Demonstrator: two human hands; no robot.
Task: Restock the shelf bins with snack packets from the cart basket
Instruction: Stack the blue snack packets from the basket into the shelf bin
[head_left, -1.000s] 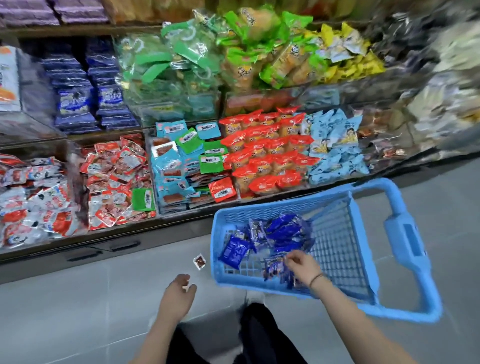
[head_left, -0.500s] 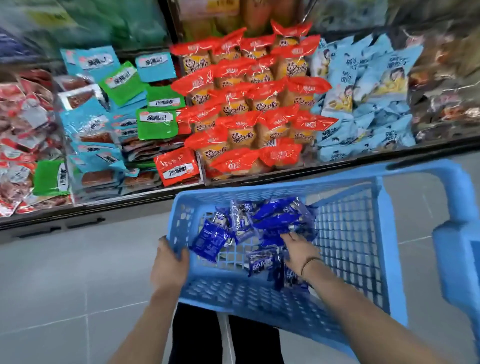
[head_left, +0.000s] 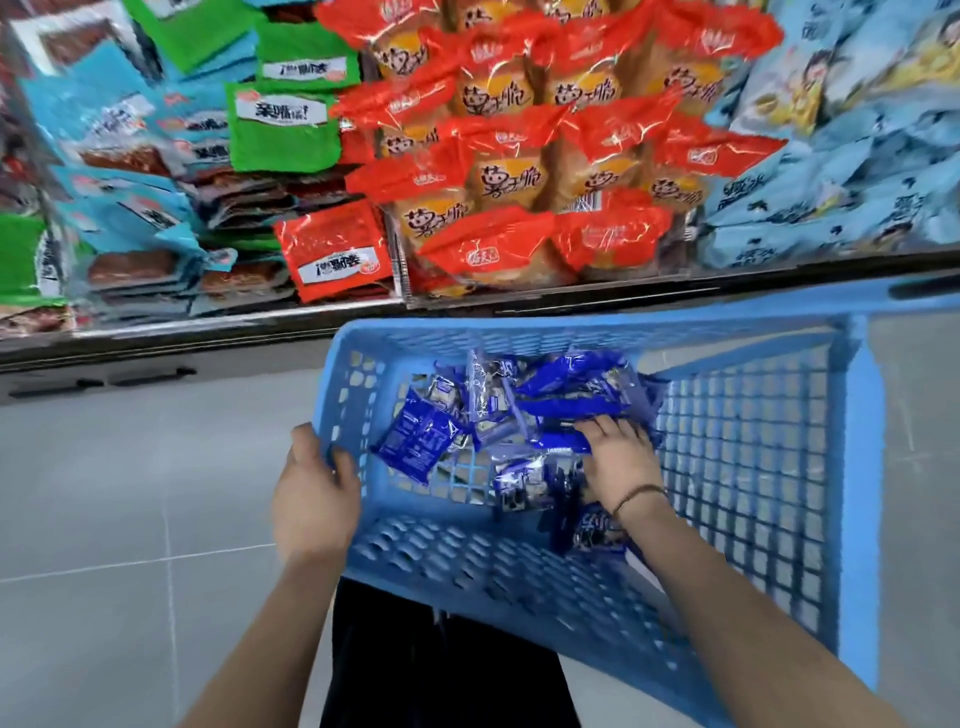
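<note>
A light blue plastic cart basket (head_left: 753, 467) stands in front of the shelf. Inside it lie several dark blue snack packets (head_left: 566, 395). My left hand (head_left: 314, 493) grips the basket's left rim, thumb over the edge. My right hand (head_left: 618, 457) is down among the packets with its fingers curled on a dark blue packet (head_left: 558, 441). One loose blue packet (head_left: 418, 441) lies flat at the left of the pile. Part of the pile is hidden under my right hand and wrist.
The shelf behind holds bins of red-orange packets (head_left: 524, 156), green and teal packets (head_left: 280, 130) to the left and pale blue packets (head_left: 857, 156) to the right. A dark shelf edge (head_left: 208, 332) runs above the grey tiled floor (head_left: 130, 493). My dark-clothed legs (head_left: 441, 665) are below the basket.
The view has moved closer to the shelf and basket. My left hand came up from beside the floor and took the basket's rim. My right hand has stayed among the blue packets.
</note>
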